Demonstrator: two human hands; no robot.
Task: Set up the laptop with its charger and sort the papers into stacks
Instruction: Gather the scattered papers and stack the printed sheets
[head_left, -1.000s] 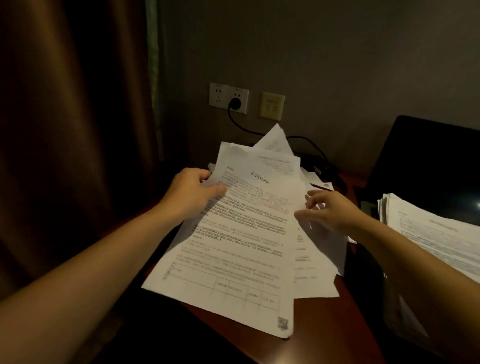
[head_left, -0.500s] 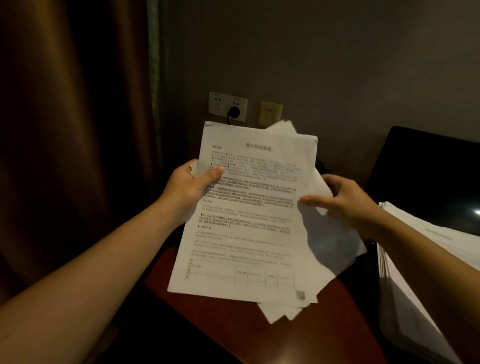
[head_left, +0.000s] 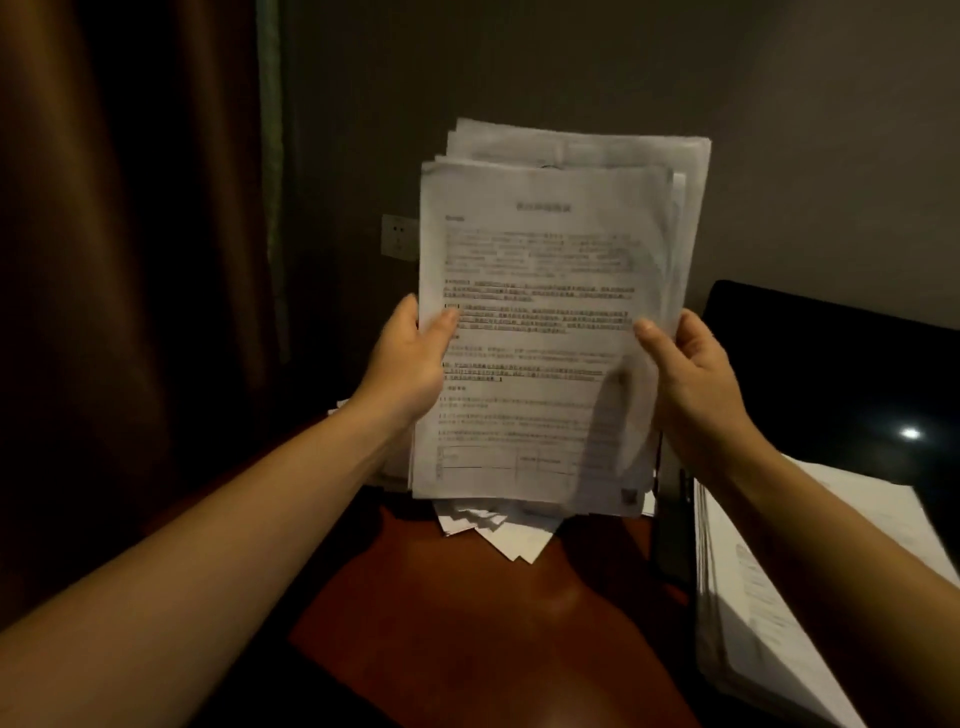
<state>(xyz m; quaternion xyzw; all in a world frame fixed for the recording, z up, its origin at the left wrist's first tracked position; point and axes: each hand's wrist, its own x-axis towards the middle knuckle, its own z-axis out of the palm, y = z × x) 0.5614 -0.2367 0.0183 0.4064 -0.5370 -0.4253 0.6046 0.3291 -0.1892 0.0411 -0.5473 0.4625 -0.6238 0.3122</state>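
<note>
Item 1 – sheaf of papers (head_left: 550, 322): printed sheets, roughly squared, held upright in front of me above the worktop (head_left: 467, 634). The top sheet faces me, with lines of text and a ruled table near its foot. The edges of the sheets behind it fan out past its top and right side.

Item 2 – my left hand (head_left: 410, 358): grips the sheaf's left edge about halfway up. The thumb (head_left: 447, 317) lies across the front sheet and the fingers are curled out of sight behind.

Item 3 – my right hand (head_left: 691, 374): grips the opposite edge at much the same height. Its thumb (head_left: 647, 330) presses on the front and its fingers are hidden behind the paper. The sheaf sits between the two hands.

Item 4 – stray sheet corners (head_left: 498, 535): they jut out under the sheaf's bottom edge. I cannot tell whether they hang from the sheaf or lie on the worktop.

Item 5 – second stack of papers (head_left: 753, 597): lies flat to my right, under my right forearm, well apart from the held sheaf.

Item 6 – black glossy panel (head_left: 831, 364): behind that stack, carrying a small glint of light.

Item 7 – wall socket (head_left: 399, 236): partly covered by the sheaf's left edge.

Item 8 – brown curtain (head_left: 130, 260): at far left.
</note>
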